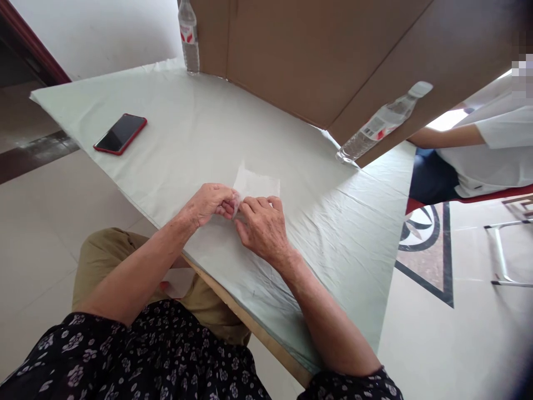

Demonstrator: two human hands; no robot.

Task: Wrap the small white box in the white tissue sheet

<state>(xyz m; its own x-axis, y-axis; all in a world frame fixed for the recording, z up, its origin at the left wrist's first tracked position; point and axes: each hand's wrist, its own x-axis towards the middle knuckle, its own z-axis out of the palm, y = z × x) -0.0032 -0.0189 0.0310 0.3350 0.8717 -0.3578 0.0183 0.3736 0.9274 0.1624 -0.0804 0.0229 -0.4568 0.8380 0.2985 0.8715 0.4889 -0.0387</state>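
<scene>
A thin white sheet of tissue (260, 182), partly see-through, lies on the cloth-covered table in front of me. My left hand (214, 203) pinches its left corner between thumb and fingers. Close beside it, my right hand (264, 228) rests palm down over the sheet's near edge, fingers curled and close together on it. The fingertips of both hands almost meet. My right hand covers the near part of the sheet, so its full shape is hidden.
A pale green cloth (200, 128) covers the table. A red-cased phone (120, 134) lies at the left. Two plastic bottles, one upright (190, 41) and another (381, 125), stand by a brown cardboard panel (291, 50). At the right sits another person (491, 144).
</scene>
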